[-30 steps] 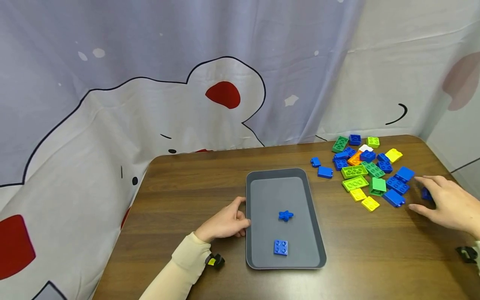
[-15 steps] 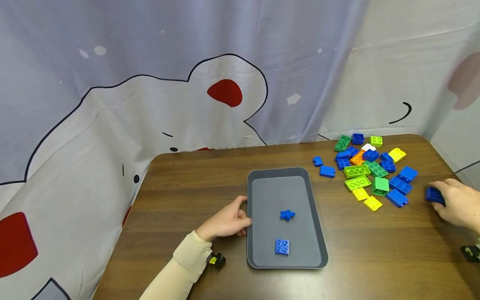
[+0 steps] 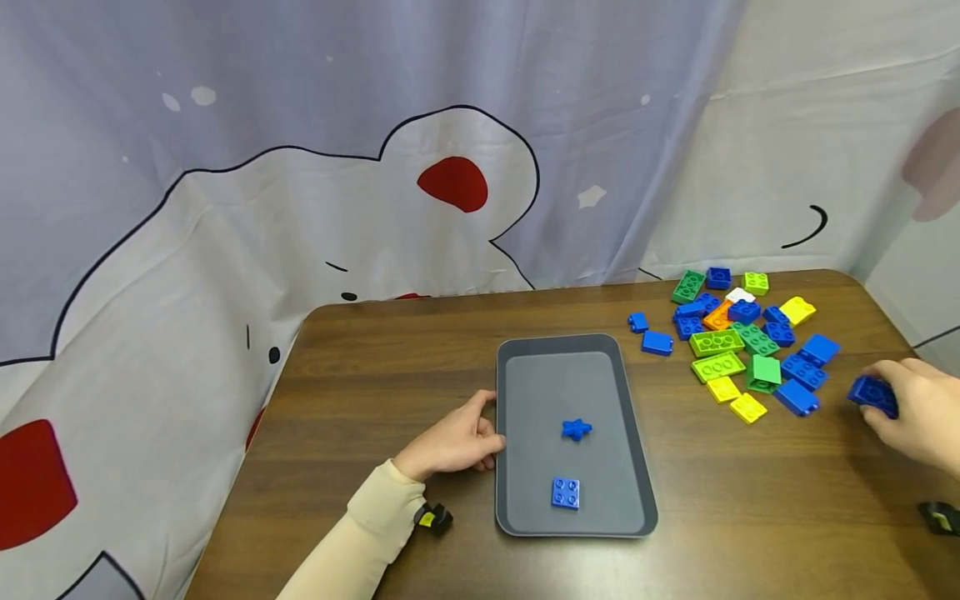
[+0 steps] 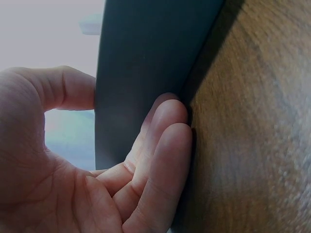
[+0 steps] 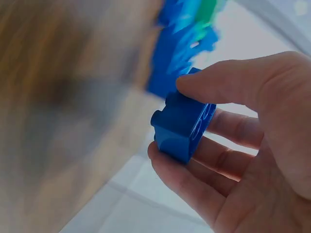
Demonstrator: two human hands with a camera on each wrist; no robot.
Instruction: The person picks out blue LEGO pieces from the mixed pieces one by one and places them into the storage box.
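At the table's right side my right hand (image 3: 911,408) pinches a blue toy brick (image 5: 177,124) between thumb and fingers. The right wrist view shows the brick tilted, its studs facing away from the palm. My left hand (image 3: 453,442) holds the left edge of a grey tray (image 3: 501,500). In the left wrist view the thumb lies at the rim and the curled fingers (image 4: 167,160) touch the outer wall, close to the wood. Inside the tray lie a blue star-shaped piece (image 3: 577,429) and a blue square brick (image 3: 566,492), studs up.
Several loose bricks in blue, green, yellow, orange and white are spread over the back right of the wooden table (image 3: 390,358). Nearest my right hand are a blue brick (image 3: 797,397) and a green brick (image 3: 764,373). A patterned curtain (image 3: 300,217) hangs behind the table.
My right hand has closed its fingers on the blue brick, which now sits tilted in its grasp. The left hand keeps its place at the tray; the head view has shifted slightly.
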